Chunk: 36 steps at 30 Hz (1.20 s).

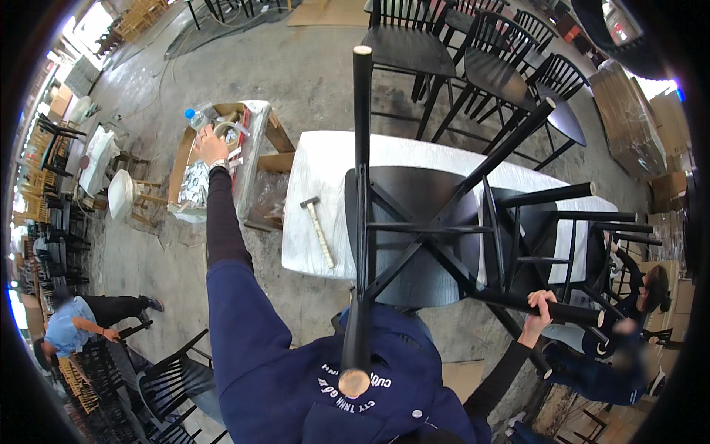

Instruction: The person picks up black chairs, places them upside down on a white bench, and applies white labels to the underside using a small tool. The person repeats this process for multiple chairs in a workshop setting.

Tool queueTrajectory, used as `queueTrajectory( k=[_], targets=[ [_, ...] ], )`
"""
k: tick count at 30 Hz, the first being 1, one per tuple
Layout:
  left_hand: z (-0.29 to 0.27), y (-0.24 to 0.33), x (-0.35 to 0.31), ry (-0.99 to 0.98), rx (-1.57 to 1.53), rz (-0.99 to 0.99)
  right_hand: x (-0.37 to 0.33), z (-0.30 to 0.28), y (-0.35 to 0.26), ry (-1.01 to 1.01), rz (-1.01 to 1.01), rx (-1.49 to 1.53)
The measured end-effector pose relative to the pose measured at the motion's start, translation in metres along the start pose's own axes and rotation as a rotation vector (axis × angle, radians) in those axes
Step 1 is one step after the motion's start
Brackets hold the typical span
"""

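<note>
A black wooden chair (421,244) lies upside down on the white-wrapped table in front of me, its legs pointing up and toward me. My right hand (542,312) is wrapped round one of its legs. To the left, my left hand (212,146) reaches into an open cardboard box (180,159), fingers apart over the contents. A roll of tape (228,131) lies right beside those fingers, and a clear bottle with a blue cap (195,117) stands at the box's far edge. What the fingertips touch is hidden. A hammer (318,233) rests on the table left of the chair.
More upturned black chairs (577,229) occupy the right of the table (303,159). Upright black chairs (488,59) stand beyond it. Stacked cartons (625,122) are at far right. Co-workers (636,292) work at right; another person (81,318) is at left among chairs.
</note>
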<state>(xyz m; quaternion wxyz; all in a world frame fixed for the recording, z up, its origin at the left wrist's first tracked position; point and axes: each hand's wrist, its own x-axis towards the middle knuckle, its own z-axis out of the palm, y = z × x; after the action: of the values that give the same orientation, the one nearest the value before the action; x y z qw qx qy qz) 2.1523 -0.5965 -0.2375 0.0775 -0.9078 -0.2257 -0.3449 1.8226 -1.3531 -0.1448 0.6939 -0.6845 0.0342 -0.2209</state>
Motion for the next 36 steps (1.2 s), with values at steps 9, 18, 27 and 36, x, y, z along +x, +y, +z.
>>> queueTrajectory(
  k=[9,18,27,36],
  targets=[
    [-0.066,0.1,-0.272,-0.655,-0.829,0.092,-0.004,0.003,0.004,0.119,0.038,0.14],
    [-0.146,0.134,-0.413,-1.375,-1.323,-0.433,-0.051,-0.004,0.035,0.389,-0.02,0.095],
    [-0.293,0.086,-0.386,-2.226,-1.057,-1.611,-0.16,0.003,0.079,0.893,0.312,-0.082],
    [-0.438,0.057,-0.342,-1.828,-1.339,-0.766,-0.41,0.078,0.156,0.701,0.779,0.075]
  ],
)
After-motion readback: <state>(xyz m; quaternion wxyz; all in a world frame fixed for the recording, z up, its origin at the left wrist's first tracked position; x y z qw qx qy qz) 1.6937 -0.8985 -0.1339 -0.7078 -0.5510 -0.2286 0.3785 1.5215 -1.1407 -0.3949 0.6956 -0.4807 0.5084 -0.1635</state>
